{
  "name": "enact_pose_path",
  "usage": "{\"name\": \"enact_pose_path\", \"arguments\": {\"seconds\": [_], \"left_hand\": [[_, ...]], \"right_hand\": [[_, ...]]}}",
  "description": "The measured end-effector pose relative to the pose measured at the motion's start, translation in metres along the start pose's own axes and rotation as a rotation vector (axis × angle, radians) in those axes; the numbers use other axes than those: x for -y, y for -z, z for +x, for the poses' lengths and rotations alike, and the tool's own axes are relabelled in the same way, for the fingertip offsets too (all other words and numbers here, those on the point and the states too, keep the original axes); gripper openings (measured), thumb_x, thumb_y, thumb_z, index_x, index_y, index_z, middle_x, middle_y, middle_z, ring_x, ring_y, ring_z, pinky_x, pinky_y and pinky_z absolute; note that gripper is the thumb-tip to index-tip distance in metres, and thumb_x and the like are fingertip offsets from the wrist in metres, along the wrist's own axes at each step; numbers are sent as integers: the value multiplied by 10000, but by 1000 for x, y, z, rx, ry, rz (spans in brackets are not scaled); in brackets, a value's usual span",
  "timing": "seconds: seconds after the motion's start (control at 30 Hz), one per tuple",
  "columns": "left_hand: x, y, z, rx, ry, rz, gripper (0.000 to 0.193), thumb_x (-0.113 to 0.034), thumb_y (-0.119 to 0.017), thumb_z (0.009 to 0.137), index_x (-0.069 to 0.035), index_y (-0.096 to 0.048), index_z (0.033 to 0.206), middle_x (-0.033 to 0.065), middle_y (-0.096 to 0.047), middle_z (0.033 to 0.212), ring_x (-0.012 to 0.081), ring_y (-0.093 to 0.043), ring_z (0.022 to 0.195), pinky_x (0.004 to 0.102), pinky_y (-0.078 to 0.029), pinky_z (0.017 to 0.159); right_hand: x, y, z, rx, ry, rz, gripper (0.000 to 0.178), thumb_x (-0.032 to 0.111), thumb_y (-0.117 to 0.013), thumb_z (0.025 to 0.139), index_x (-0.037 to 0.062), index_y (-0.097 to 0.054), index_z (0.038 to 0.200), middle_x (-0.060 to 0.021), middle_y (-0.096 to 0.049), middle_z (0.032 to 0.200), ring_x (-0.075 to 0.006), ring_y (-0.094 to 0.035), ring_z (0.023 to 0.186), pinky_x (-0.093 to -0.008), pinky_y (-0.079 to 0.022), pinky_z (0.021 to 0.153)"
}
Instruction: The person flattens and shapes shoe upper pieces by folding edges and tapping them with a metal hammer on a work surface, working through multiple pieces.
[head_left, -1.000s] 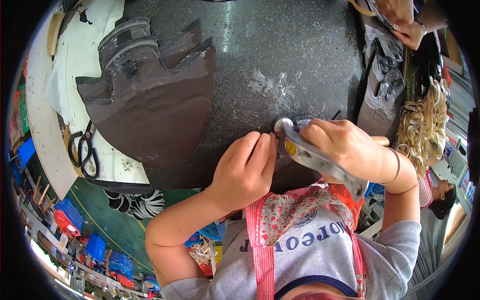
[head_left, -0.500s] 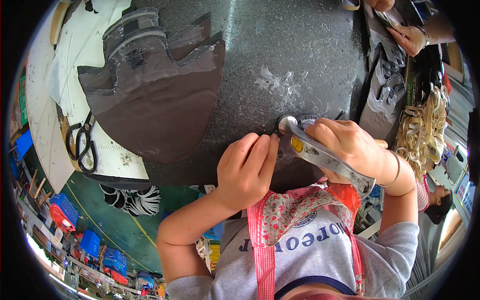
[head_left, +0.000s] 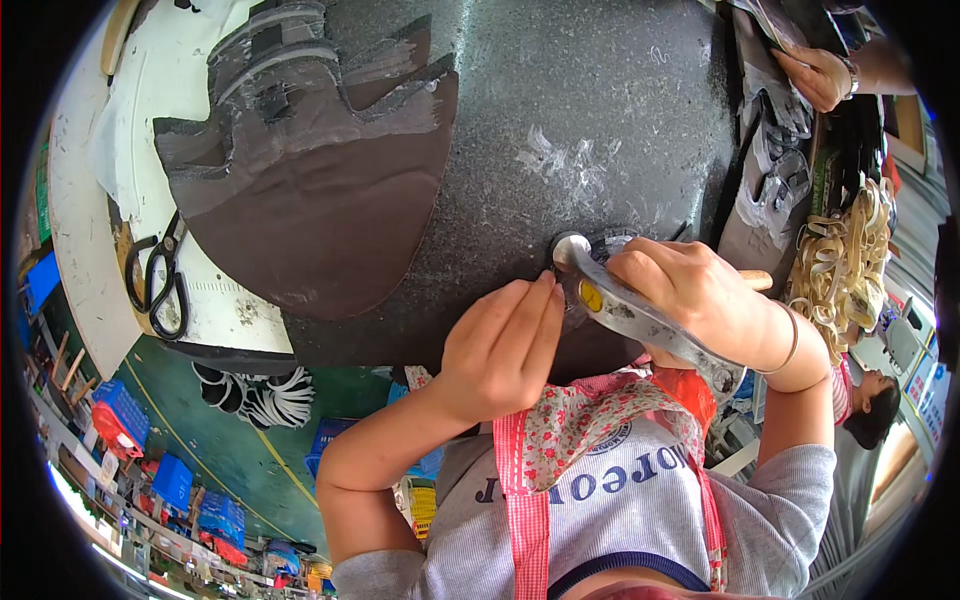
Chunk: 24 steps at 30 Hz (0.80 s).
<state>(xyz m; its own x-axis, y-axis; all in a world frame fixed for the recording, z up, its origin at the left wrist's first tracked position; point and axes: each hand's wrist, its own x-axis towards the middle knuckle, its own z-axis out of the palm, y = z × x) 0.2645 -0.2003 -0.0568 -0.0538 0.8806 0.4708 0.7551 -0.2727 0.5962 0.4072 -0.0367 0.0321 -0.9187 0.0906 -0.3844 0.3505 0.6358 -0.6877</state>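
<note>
Hammering seems in hand: right hand (head_left: 700,295) wrapped round the hammer (head_left: 650,318); left hand (head_left: 503,345) bunched at the dark piece (head_left: 597,350), its hold unclear, by the table's (head_left: 630,90) near edge. Next blow calls for clear fingertips.

Silver-grey hammer (head_left: 645,325) with yellow spot (head_left: 591,296), dark brown sheet (head_left: 325,225), speckled dark-grey tabletop (head_left: 600,90), floral apron (head_left: 572,420), red-checked straps (head_left: 526,545).
</note>
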Motion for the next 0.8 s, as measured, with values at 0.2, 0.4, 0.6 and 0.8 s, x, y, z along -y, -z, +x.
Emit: {"name": "enact_pose_path", "arguments": {"seconds": [0.2, 0.4, 0.6, 0.8], "left_hand": [[-19, 2, 6, 194, -146, 370, 246, -60, -609, 702, 86, -684, 885, 208, -680, 935, 267, -632, 857, 312, -551, 746], [-24, 6, 6, 280, -178, 426, 252, -77, -593, 740, 77, -672, 924, 231, -672, 979, 276, -623, 879, 314, -540, 763], [-55, 62, 37, 467, 77, -48, 323, -102, -630, 744, 32, -653, 1037, 199, -635, 1144, 277, -624, 939, 342, -526, 781], [-105, 103, 84, 744, -385, -107, 377, -135, -578, 765, 90, -665, 1055, 210, -664, 1076, 345, -604, 1058, 404, -511, 890]], "right_hand": [[2, 2, -1, -109, 85, 10, 262, 103, -601, 747, -31, -459, 920, -153, -502, 776, -337, -603, 678, -424, -503, 564], [5, 0, -6, -37, 18, -168, 268, 136, -620, 746, -22, -466, 897, -120, -484, 753, -301, -589, 644, -386, -512, 534], [-7, -23, -10, -445, -170, -189, 260, 4, -626, 742, -26, -472, 949, -173, -500, 869, -374, -559, 805, -438, -480, 692], [-10, -37, -25, -439, -263, -129, 384, -121, -593, 573, -25, -420, 901, -226, -501, 905, -416, -502, 866, -458, -429, 783]]}}
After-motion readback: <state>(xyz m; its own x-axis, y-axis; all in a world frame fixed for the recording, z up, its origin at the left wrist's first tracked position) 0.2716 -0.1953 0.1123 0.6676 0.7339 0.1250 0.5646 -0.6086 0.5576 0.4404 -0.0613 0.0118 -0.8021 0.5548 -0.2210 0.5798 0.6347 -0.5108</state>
